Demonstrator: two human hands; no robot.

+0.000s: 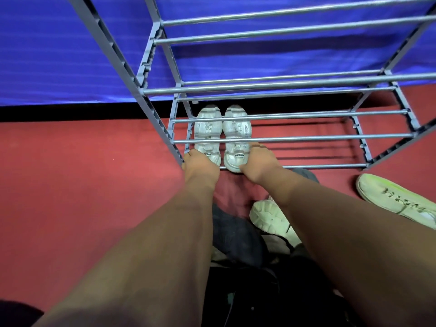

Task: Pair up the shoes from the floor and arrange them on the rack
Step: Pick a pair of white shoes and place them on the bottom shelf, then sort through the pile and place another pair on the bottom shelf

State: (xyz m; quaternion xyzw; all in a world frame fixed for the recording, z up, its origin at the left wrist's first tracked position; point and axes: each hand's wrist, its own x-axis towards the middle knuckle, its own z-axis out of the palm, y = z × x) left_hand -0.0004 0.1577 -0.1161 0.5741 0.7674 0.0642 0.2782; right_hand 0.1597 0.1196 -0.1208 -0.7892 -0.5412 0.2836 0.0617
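Low on the bottom tier of the grey rack, at its left end, two matching shoes stand side by side with toes pointing away and heels toward the person: the left white sneaker and the right white sneaker, their sides almost touching, seen through the bars of the tiers above. Both bare arms reach down to them. The left hand covers the heel of the left white sneaker, close against the rack's front corner post; its fingers are hidden under the hand, so whether they curl round the heel cannot be told. The right hand holds the right white sneaker at the heel, thumb lying along the back edge and fingers wrapped along the outer side. Nearer the person, on the red floor, an overturned white shoe shows its lugged sole between the forearms, a dark shoe lies just left of it, and a pale green sneaker with dark laces lies off to the right, near the rack's front. Behind the rack hangs a blue cloth.
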